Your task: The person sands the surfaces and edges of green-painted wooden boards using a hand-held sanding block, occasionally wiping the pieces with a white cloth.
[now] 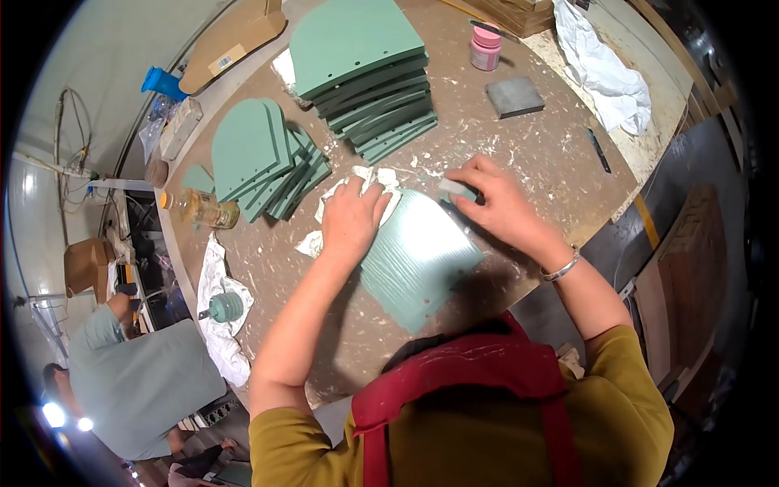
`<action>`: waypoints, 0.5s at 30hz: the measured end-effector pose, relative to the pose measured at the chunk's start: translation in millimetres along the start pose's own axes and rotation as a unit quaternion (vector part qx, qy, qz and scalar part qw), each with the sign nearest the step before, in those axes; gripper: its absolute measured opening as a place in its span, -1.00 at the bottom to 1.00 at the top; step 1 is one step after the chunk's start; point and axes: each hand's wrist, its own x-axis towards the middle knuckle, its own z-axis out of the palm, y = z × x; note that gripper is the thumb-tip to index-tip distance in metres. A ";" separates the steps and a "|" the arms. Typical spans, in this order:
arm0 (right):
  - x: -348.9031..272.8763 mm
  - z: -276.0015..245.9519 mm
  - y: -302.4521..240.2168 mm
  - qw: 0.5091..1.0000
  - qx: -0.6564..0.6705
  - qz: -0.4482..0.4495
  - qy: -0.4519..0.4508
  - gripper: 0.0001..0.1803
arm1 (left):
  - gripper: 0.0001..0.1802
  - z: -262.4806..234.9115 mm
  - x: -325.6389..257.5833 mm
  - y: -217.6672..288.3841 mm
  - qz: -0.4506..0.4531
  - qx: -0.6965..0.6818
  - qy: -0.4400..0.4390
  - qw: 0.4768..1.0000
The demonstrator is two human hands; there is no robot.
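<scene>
A green panel (418, 260) with a rounded top lies on the brown table in front of me; its surface is glossy and streaked, with a bright reflection. My left hand (350, 217) is closed over a crumpled white cloth (388, 177) at the panel's upper left edge. Between the thumb and fingers of my right hand (501, 203) is a small pale, flat-edged piece (457, 190), held at the panel's upper right edge. Whether it is a scraper or a block cannot be made out.
A tall stack of green panels (361, 49) stands at the back, with a looser pile (251, 150) to its left. Around them are a yellow-capped bottle (207, 209), pink jar (485, 49), grey block (514, 97), knife (599, 150) and green-smeared jar (225, 308). A person (146, 365) is at lower left.
</scene>
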 end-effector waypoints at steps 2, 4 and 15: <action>-0.2 9.0 -2.4 1.000 0.003 -0.001 -0.014 -0.65 | -0.75 3.1 0.9 -0.9 0.012 0.007 0.026 1.000; 1.0 12.3 -0.5 1.000 0.000 -0.007 -0.020 -0.64 | -0.77 3.2 0.8 -0.3 0.024 0.009 0.050 0.998; 8.3 23.2 -0.4 0.994 -0.102 -0.043 0.019 -0.64 | -0.75 2.7 0.3 0.3 -0.010 -0.010 0.009 1.000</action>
